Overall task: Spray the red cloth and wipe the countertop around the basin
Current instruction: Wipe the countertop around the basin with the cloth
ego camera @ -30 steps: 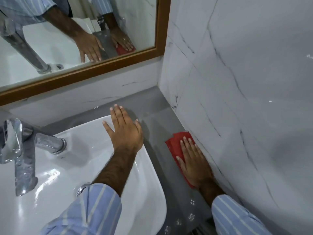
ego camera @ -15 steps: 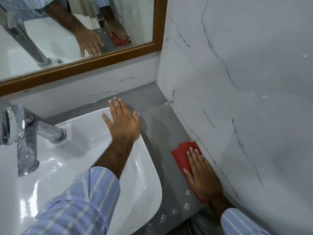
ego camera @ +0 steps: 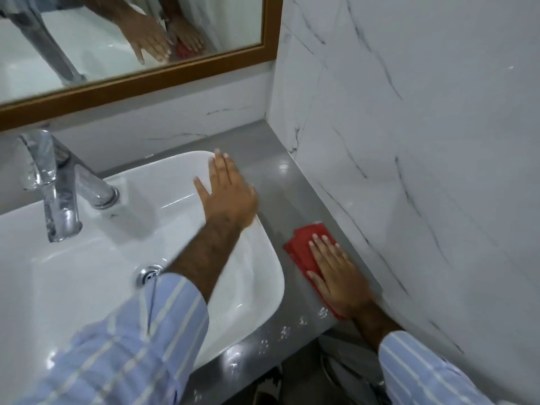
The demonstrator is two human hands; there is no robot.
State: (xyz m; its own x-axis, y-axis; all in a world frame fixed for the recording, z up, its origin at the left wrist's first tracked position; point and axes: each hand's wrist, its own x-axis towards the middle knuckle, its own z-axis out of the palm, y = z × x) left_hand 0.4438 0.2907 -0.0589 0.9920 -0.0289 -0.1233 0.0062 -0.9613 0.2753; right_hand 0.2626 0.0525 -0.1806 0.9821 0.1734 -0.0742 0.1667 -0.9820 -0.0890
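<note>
A red cloth [ego camera: 302, 242] lies flat on the grey countertop [ego camera: 280, 182], in the strip between the white basin [ego camera: 257, 287] and the marble side wall. My right hand [ego camera: 336, 276] presses flat on the cloth with fingers spread, covering most of it. My left hand [ego camera: 228, 194] rests flat on the basin's back right rim, fingers together, holding nothing. No spray bottle is in view.
A chrome tap [ego camera: 58, 188] stands at the basin's back left, and a drain [ego camera: 149, 273] sits in the bowl. A wood-framed mirror [ego camera: 175, 74] hangs above. The marble wall [ego camera: 409, 171] closes off the right side. Foam spots [ego camera: 280, 334] dot the counter's front edge.
My right hand has slid the red cloth along the wall toward the counter's front edge. My left hand has stayed on the basin rim. The camera has shifted.
</note>
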